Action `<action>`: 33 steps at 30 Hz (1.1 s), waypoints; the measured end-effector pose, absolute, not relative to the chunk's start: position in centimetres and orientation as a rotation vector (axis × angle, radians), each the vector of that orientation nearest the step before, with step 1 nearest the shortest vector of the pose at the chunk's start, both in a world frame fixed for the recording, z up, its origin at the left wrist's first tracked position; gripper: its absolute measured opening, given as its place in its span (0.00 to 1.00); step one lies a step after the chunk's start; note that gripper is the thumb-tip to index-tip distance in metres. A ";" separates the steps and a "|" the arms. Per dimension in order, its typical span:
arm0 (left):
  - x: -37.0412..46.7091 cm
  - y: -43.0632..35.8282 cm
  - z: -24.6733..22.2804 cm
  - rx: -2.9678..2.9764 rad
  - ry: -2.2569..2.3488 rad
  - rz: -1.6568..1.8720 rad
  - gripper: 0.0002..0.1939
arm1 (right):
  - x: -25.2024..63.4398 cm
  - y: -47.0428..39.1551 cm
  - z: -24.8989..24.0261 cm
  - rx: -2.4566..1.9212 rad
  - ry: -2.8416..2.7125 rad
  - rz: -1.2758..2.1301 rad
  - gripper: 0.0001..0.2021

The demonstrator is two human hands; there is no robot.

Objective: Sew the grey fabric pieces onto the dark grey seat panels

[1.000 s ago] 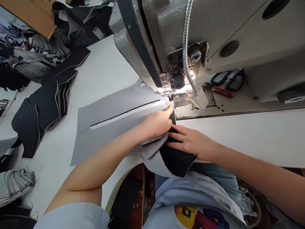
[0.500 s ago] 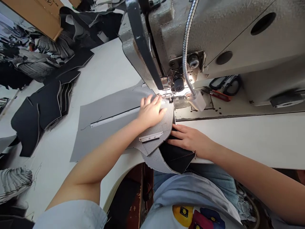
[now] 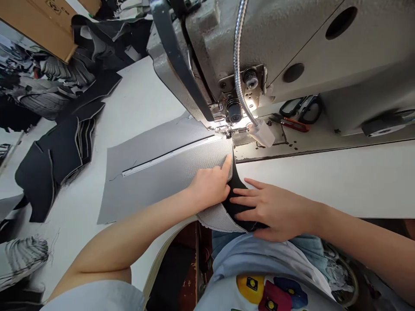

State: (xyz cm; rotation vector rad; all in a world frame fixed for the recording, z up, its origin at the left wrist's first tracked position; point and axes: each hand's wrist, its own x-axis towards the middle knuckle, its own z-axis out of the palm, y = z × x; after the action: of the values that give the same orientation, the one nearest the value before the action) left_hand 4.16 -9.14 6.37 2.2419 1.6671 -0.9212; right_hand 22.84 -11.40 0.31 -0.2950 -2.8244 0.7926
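Note:
A grey mesh fabric panel point(image 3: 149, 181) with a long slit and a pale strip point(image 3: 168, 157) along it lies under the sewing machine's needle area point(image 3: 228, 131). My left hand point(image 3: 209, 185) is closed at the panel's near right edge, index finger stretched along the fabric and the other fingers curled on it. Black fabric point(image 3: 238, 175) shows beneath and beside that edge. On the black fabric, near the table's front, rests my right hand point(image 3: 272, 207), its fingers spread and lying flat. A lighter grey curved piece point(image 3: 220, 219) hangs below my left hand.
The sewing machine point(image 3: 292, 47) fills the upper right, with a flexible lamp point(image 3: 262, 134) beside the needle. Scissors point(image 3: 309, 110) and a red-handled tool point(image 3: 293, 124) lie under its arm. Stacked dark fabric pieces point(image 3: 61, 160) sit at left, below a cardboard box point(image 3: 39, 26).
My left hand has moved from beside the needle towards me, to the fabric's near edge. The short-strip section is out of sight. My right hand has shifted slightly towards me, and the view has shifted.

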 end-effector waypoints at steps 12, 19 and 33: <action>1.3 -6.9 6.2 2.051 1.584 -0.411 0.34 | 21.4 -13.6 -2.8 -0.407 -2.703 0.425 0.18; 3.4 -5.2 5.1 2.157 1.737 -0.580 0.35 | 21.9 -10.2 -2.8 -0.378 -2.744 0.301 0.19; 2.5 -3.7 5.8 2.312 1.581 -0.709 0.37 | 17.9 -8.4 -3.0 -0.533 -2.659 0.137 0.18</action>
State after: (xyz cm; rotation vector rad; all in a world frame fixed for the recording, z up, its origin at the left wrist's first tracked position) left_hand 2.49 -3.72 5.75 2.3118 1.5808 -0.7093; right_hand 17.89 -8.35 -3.05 -0.5326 -2.6592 0.1369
